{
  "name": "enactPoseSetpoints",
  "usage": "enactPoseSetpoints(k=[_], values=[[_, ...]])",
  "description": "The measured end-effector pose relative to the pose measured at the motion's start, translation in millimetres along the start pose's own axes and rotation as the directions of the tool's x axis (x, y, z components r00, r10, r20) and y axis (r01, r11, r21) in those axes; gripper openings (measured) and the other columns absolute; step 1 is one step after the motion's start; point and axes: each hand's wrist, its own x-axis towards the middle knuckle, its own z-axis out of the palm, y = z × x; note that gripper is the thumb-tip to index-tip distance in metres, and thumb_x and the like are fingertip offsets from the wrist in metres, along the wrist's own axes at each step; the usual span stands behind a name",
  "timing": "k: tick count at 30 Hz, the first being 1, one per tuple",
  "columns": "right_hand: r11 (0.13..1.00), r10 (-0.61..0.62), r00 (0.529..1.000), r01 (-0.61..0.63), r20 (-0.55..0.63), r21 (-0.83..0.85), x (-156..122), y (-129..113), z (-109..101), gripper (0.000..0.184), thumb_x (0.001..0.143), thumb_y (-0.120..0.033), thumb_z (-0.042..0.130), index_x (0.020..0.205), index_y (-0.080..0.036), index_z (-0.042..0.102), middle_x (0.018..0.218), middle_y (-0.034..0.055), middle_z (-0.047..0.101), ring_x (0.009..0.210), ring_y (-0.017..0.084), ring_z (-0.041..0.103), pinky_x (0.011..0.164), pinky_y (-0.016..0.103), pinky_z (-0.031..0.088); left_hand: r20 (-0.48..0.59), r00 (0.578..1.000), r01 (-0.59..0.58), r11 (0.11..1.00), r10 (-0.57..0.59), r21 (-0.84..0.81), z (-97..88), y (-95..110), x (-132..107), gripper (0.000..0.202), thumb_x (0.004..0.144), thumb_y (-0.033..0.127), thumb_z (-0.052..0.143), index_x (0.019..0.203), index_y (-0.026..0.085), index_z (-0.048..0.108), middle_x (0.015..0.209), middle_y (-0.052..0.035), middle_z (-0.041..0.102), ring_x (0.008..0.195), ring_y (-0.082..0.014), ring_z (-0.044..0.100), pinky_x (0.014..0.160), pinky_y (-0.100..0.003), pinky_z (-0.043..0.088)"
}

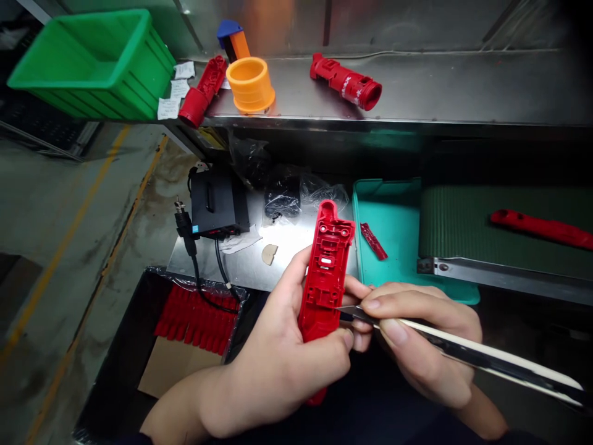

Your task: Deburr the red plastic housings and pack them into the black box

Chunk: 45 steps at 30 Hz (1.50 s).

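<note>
My left hand (290, 352) is wrapped round a long red plastic housing (319, 272), its ribbed, hollow inside turned up toward me. Between the fingers and thumb of my right hand (417, 334) is a utility knife (491, 355) with a cream and black handle. Its blade tip touches or nearly touches the right edge of the housing, low on the cavity; exact contact is hard to tell. My left fingertips show behind the housing, close to the blade. Part of the housing's lower end is hidden by my left thumb.
A teal tray (389, 198) holds a thin dark-red piece (373, 241). To the right, a green conveyor belt (509, 247) carries another red part (542, 225). A black box (217, 201) with a cable stands left, above a bin (115, 371) of red parts. On the shelf are an orange ring (251, 86) and red housings (345, 83).
</note>
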Motion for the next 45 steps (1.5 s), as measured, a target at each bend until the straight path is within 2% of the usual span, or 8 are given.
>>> enactPoseSetpoints(k=[5, 8, 14, 20, 25, 33, 40, 45], values=[[0.993, 0.086, 0.986, -0.074, -0.145, 0.087, -19.5, 17.0, 0.7, 0.028, 0.101, -0.021, 0.051, 0.121, -0.031, 0.067, 0.084, -0.0008, 0.07, 0.059, 0.015, 0.068, 0.059, 0.033, 0.063, -0.007, 0.998, -0.058, 0.998, 0.058, 0.009, -8.1, -10.5, 7.9, 0.051, 0.083, 0.005, 0.068, 0.127, 0.022, 0.05, 0.102, -0.0023, 0.067, 0.083, -0.0163, 0.07, 0.079, -0.031, 0.06], [0.921, 0.005, 0.93, -0.147, -0.368, -0.36, -31.9, 71.4, -5.2, 0.029, 0.106, -0.027, 0.04, 0.132, -0.035, 0.051, 0.08, -0.0036, 0.065, 0.062, 0.015, 0.067, 0.059, 0.031, 0.059, -0.164, 0.967, -0.183, 0.978, 0.197, 0.098, -39.9, -31.0, 23.5, 0.069, 0.08, 0.01, 0.077, 0.138, 0.024, 0.042, 0.099, -0.0004, 0.066, 0.074, -0.0158, 0.071, 0.074, -0.031, 0.061], [0.698, 0.333, 0.943, -0.266, -0.028, -0.664, -32.6, 214.5, -22.0, 0.022, 0.097, -0.035, 0.064, 0.109, -0.018, 0.071, 0.098, 0.007, 0.073, 0.088, 0.021, 0.07, 0.083, 0.039, 0.059, -0.235, 0.965, -0.161, 0.968, 0.114, -0.191, -114.4, -68.7, 27.0, 0.048, 0.091, 0.042, 0.07, 0.129, 0.02, 0.05, 0.091, -0.0025, 0.065, 0.064, -0.0144, 0.062, 0.055, -0.028, 0.057], [0.564, 0.517, 0.854, -0.283, 0.063, -0.776, -29.1, 246.5, -16.0, 0.028, 0.099, -0.04, 0.065, 0.113, -0.016, 0.068, 0.12, 0.0093, 0.069, 0.108, 0.023, 0.067, 0.097, 0.047, 0.054, -0.295, 0.92, -0.328, 0.919, 0.258, -0.22, -142.7, -82.6, -13.8, 0.041, 0.092, 0.049, 0.066, 0.122, 0.024, 0.054, 0.094, -0.0019, 0.061, 0.07, -0.0162, 0.064, 0.057, -0.03, 0.058], [0.712, 0.457, 0.862, -0.206, 0.221, -0.671, -16.8, 212.6, 38.8, 0.03, 0.099, -0.044, 0.058, 0.089, -0.018, 0.072, 0.08, 0.0059, 0.073, 0.072, 0.02, 0.069, 0.078, 0.039, 0.059, -0.336, 0.882, -0.383, 0.918, 0.329, -0.106, -175.2, -88.6, -38.0, 0.054, 0.079, 0.052, 0.081, 0.115, 0.018, 0.06, 0.09, -0.0032, 0.063, 0.066, -0.0158, 0.063, 0.055, -0.027, 0.053], [0.933, 0.275, 0.936, -0.204, 0.22, -0.298, 13.2, 148.7, 154.7, 0.042, 0.103, -0.044, 0.053, 0.142, -0.028, 0.05, 0.14, 0.0121, 0.065, 0.124, 0.026, 0.067, 0.101, 0.043, 0.059, -0.445, 0.833, -0.316, 0.943, 0.328, 0.102, -205.9, -89.7, -61.1, 0.041, 0.078, 0.026, 0.087, 0.113, 0.018, 0.068, 0.097, -0.0043, 0.071, 0.089, -0.0179, 0.065, 0.081, -0.027, 0.05], [0.827, 0.243, 0.953, -0.107, 0.18, -0.551, 53.8, 201.3, 167.4, 0.03, 0.107, -0.039, 0.042, 0.123, -0.018, 0.057, 0.104, 0.0121, 0.074, 0.084, 0.022, 0.075, 0.077, 0.04, 0.064, -0.663, 0.744, -0.273, 0.941, 0.076, -0.199, -238.3, -102.5, -84.9, 0.05, 0.077, 0.037, 0.085, 0.117, 0.019, 0.061, 0.072, 0.0037, 0.06, 0.057, -0.0116, 0.055, 0.053, -0.025, 0.047], [0.671, 0.247, 0.762, 0.311, 0.598, -0.673, 111.3, 284.0, 256.0, 0.024, 0.101, -0.029, 0.058, 0.121, -0.017, 0.065, 0.123, 0.0121, 0.067, 0.105, 0.024, 0.068, 0.094, 0.043, 0.057, -0.796, 0.605, -0.387, 0.865, -0.023, -0.319, -283.4, -114.5, -115.1, 0.063, 0.076, 0.042, 0.085, 0.129, 0.022, 0.057, 0.082, 0.0001, 0.063, 0.066, -0.015, 0.061, 0.053, -0.026, 0.052]])
